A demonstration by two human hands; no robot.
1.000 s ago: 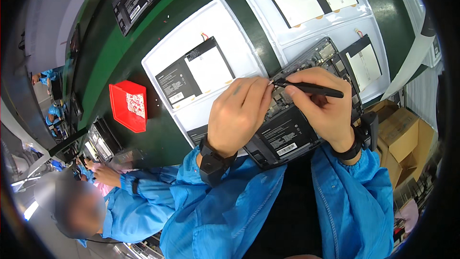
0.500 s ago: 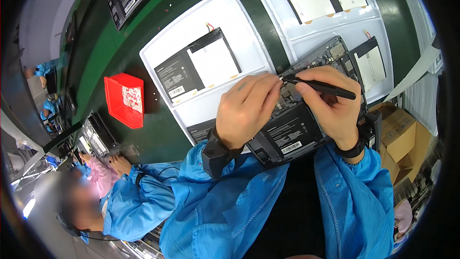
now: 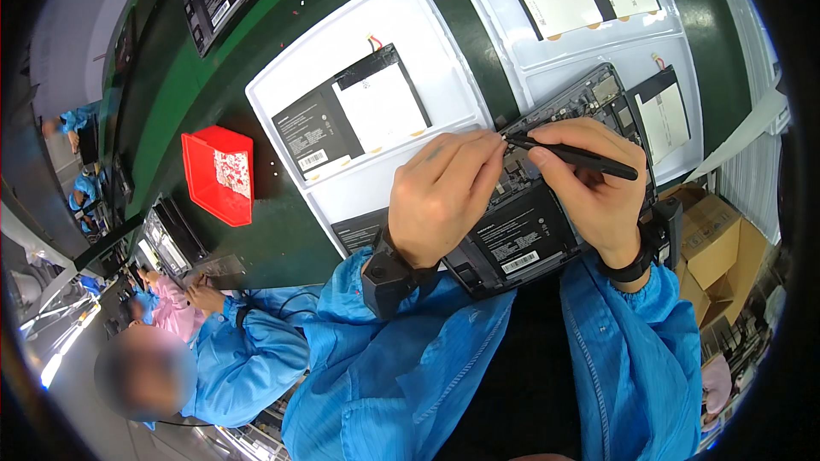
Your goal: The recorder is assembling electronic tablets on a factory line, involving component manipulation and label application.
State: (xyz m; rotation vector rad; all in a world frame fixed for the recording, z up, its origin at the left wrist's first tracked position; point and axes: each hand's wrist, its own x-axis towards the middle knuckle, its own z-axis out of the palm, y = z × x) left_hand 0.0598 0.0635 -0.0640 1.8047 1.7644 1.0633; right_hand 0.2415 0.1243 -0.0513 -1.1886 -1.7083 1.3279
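Note:
An opened laptop base (image 3: 595, 100) lies tilted in front of me, its circuit board and black battery (image 3: 523, 235) showing. My right hand (image 3: 598, 192) is closed around a slim black tool (image 3: 589, 160) that looks like tweezers. Its tip points left and down to the board's far left edge. There my left hand (image 3: 446, 196) rests over the laptop's left side, fingers pinched together beside the tool tip. What those fingers hold, if anything, is too small to make out. Both hands hide part of the board.
To the left, a white tray (image 3: 256, 90) holds battery packs (image 3: 312, 132); another white tray (image 3: 504, 43) with batteries lies partly under the laptop. A red bin (image 3: 196, 172) of small white-and-red pieces stands farther left. Cardboard boxes (image 3: 716, 239) sit at right. A co-worker (image 3: 248, 367) works at left.
My hands and the black tool stay almost where they were, with the tip at the same edge. At left, the co-worker's head has turned and their hands have shifted slightly.

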